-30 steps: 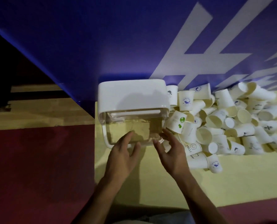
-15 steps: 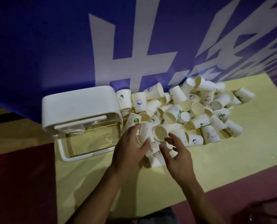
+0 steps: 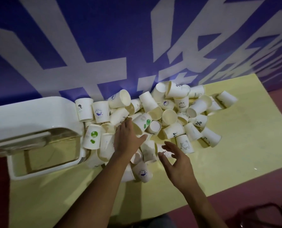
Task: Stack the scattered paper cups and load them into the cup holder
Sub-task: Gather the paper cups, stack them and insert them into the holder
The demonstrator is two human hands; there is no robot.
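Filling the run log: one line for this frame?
phase: reaching into cup pile | left hand: open, on cups | right hand: open, above pile edge | cup holder: no cups visible inside

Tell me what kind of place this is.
Likely an event or exhibition space, not a kitchen: a purple banner with big white lettering behind a yellow table, heaped paper cups beside a white cup holder.

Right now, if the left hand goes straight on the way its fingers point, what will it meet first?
Probably the tipped cup with green spots: the left hand points up and slightly right into the pile, fingertips at that cup's side. Whether they already touch is unclear.
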